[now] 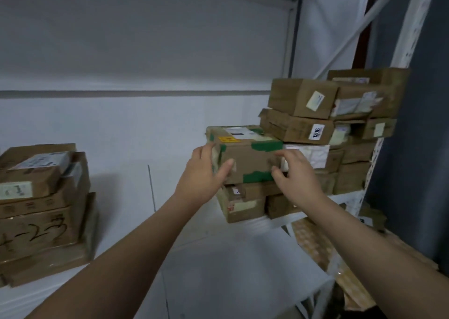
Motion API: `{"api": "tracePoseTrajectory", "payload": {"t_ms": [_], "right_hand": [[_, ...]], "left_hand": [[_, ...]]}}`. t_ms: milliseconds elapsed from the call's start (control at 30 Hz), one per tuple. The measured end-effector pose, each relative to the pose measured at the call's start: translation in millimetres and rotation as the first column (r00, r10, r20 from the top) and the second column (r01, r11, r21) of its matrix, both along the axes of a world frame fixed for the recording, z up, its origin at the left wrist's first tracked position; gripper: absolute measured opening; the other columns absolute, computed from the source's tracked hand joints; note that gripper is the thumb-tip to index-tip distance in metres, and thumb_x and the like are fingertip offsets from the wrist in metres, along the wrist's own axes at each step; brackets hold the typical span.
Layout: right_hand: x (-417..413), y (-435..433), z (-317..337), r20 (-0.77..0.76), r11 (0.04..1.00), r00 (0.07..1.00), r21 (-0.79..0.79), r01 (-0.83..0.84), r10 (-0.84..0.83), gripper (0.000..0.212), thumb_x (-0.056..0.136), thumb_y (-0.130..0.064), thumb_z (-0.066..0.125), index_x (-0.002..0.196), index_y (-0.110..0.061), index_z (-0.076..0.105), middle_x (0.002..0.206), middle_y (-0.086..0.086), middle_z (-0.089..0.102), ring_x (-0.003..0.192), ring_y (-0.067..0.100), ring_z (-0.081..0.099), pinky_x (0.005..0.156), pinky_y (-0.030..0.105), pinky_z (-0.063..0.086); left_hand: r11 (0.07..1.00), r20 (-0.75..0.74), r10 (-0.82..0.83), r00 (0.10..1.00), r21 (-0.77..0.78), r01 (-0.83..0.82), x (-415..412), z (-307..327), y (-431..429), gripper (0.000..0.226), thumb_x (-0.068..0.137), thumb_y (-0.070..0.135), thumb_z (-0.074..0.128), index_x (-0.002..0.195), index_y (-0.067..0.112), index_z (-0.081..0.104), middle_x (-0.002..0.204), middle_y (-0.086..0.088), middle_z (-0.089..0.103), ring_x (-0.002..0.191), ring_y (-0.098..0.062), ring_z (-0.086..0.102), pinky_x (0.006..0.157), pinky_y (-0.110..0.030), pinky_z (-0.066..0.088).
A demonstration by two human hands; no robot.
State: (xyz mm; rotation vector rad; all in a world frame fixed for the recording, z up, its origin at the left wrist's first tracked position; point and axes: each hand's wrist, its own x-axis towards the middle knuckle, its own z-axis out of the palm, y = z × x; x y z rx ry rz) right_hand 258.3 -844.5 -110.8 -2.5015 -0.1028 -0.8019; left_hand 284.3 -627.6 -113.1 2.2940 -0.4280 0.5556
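The left hand and right hand each curl their grip round one end of the brown, green-taped cardboard box, seemingly to keep it level atop the lower cardboard parcels on the white metal shelf.

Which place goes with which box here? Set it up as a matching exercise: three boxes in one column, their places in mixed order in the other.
Boxes:
1. green-taped box
2. box labelled 1206
3. box with black handwriting

Places:
A. in the left stack on the shelf
B. gripped between the left hand and the right hand
C. in the right stack, above and to the right of the gripped box

Pairs: 1-B, 2-C, 3-A.
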Motion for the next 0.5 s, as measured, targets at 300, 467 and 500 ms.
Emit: {"api": "tracePoseTrajectory", "payload": {"t_ms": [300, 467, 500], "right_hand": [[18, -23, 18, 0.158, 0.961, 0.987, -0.276, 0.020, 0.025, 0.047, 0.091, -0.022, 0.052, 0.138, -0.014, 0.048, 0.150, 0.007, 0.035, 0.139, 0.025, 0.024, 0.116, 0.040, 0.016], [30, -32, 25, 0.110, 0.959, 0.992, -0.282, -0.034, 0.067, 0.053, 0.092, -0.025, 0.051, 0.143, -0.016, 0.041, 0.153, 0.005, 0.030, 0.140, 0.022, 0.022, 0.115, 0.038, 0.018], [31, -32, 24, 0.110, 0.962, 0.992, -0.273, -0.034, 0.066, 0.053, 0.092, -0.026, 0.052, 0.143, -0.016, 0.041, 0.152, 0.005, 0.031, 0.140, 0.022, 0.023, 0.115, 0.039, 0.020]], "left_hand": [[0.695, -0.610, -0.202, 0.766, -0.641, -0.327, 45, 29, -43, 0.080, 0.078, 0.074, 0.045, 0.140, 0.025, 0.036, 0.123, -0.010, 0.055, 0.099, -0.029, 0.058, 0.069, -0.041, 0.053], [0.591, -0.555, -0.220, 0.802, -0.730, -0.342, 43, 32, -40, 0.065, 0.072, 0.063, 0.053, 0.122, 0.022, 0.053, 0.109, -0.008, 0.065, 0.089, -0.026, 0.065, 0.052, -0.040, 0.055], [0.568, -0.537, -0.209, 0.818, -0.747, -0.345, 43, 32, -37, 0.066, 0.071, 0.062, 0.052, 0.123, 0.022, 0.053, 0.111, -0.009, 0.064, 0.092, -0.029, 0.065, 0.056, -0.044, 0.056]]}}
